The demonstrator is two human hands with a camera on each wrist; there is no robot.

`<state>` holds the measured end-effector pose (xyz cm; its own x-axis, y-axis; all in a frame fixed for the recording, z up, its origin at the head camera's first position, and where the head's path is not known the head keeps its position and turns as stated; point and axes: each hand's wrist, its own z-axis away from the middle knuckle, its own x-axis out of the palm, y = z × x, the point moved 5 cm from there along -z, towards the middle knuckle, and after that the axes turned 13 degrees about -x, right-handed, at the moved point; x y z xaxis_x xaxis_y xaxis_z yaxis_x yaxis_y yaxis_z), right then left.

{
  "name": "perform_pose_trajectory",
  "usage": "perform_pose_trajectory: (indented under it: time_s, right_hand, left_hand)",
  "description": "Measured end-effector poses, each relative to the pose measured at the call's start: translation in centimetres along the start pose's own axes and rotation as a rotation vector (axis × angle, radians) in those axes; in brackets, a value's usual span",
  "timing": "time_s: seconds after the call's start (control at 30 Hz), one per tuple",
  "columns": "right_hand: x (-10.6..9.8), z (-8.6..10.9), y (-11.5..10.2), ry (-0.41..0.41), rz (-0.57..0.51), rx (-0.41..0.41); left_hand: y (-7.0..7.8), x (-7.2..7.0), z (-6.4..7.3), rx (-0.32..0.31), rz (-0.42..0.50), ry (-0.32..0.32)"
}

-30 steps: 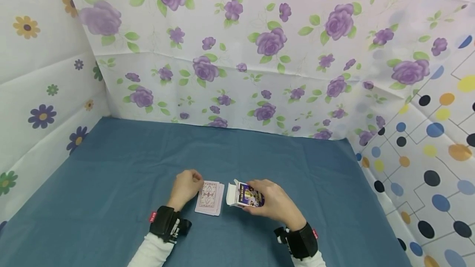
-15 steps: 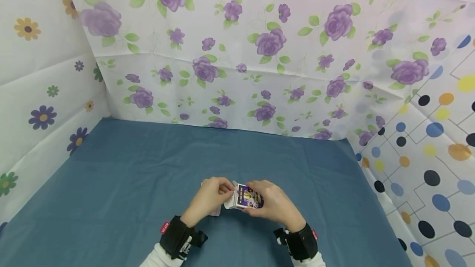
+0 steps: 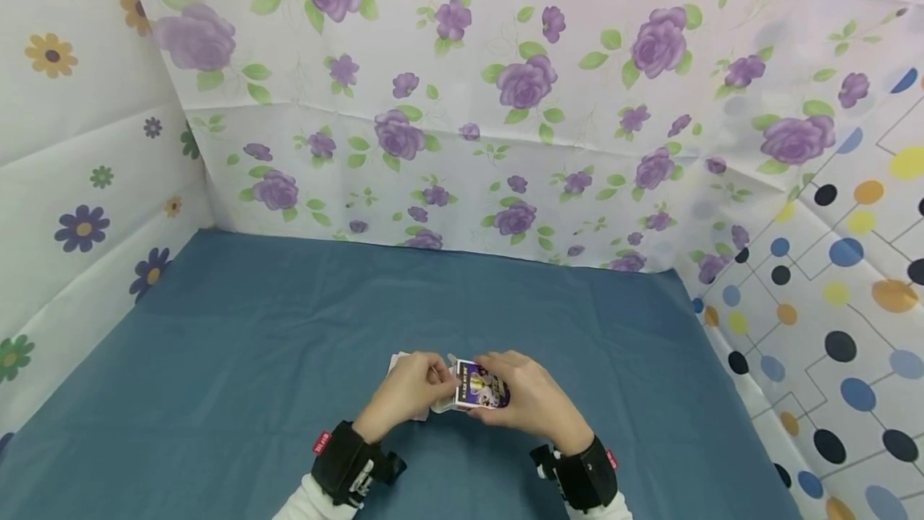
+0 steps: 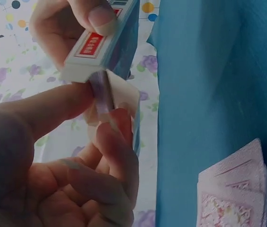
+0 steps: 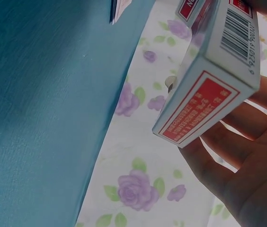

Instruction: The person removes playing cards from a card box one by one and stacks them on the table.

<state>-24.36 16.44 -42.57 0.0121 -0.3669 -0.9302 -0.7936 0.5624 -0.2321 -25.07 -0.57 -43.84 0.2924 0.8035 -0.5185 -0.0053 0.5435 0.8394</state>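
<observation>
My right hand (image 3: 534, 396) grips a playing card box (image 3: 482, 386) by its sides, with its open end facing left. The box has a dark, colourful front, and in the right wrist view red panels and a barcode show on its white sides. At the open mouth is my left hand (image 3: 407, 387); in the left wrist view its thumb and finger pinch the end of the playing cards (image 4: 103, 97) inside the box. Below the left hand, a loose stack of cards (image 4: 228, 203) with pink patterned backs lies slightly fanned on the table, partly hidden in the head view.
A blue cloth (image 3: 289, 319) covers the table. A purple-flowered curtain (image 3: 462, 143) stands behind it, a daisy-patterned one (image 3: 72, 143) at the left and a dotted one (image 3: 830, 303) at the right.
My left hand has moved right from beside the stack on the table to the box's mouth, covering much of the stack. My right hand keeps holding the box, nearly in place.
</observation>
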Motion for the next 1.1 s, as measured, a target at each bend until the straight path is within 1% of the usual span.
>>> perform_pose_trajectory:
  time_s: [0.17,0.27,0.57,0.67,0.73,0.8,0.97,1.03,1.1]
  right_hand:
    - [-0.2,-0.1,-0.3,0.007,-0.019,-0.011]
    - [-0.2,-0.1,-0.3,0.006,-0.022,-0.010]
    - [-0.1,0.0,-0.2,0.000,-0.017,-0.004]
    - [-0.1,0.0,0.0,0.003,-0.019,0.001]
    - [0.0,0.0,0.1,0.004,-0.019,0.005]
    - [-0.1,0.1,0.2,0.006,-0.020,0.008]
    - [-0.2,0.2,0.4,0.006,-0.014,0.019]
    - [-0.2,0.1,0.4,0.007,-0.014,0.022]
    - [-0.1,0.1,0.5,0.005,-0.011,0.019]
  left_hand:
    - [-0.2,0.2,0.0,-0.008,0.034,-0.046]
    - [-0.3,0.3,-0.1,-0.019,0.073,-0.081]
    - [-0.9,0.2,-0.4,-0.080,0.217,-0.225]
    - [-1.1,-0.1,-0.6,-0.092,0.267,-0.258]
    - [-1.2,-0.3,-0.6,-0.105,0.300,-0.270]
    - [-1.2,-0.5,-0.7,-0.112,0.316,-0.265]
    - [-1.5,-1.0,-0.7,-0.149,0.316,-0.253]
    - [-1.6,-1.0,-0.6,-0.163,0.320,-0.278]
    - [-1.7,-0.9,-0.5,-0.170,0.336,-0.315]
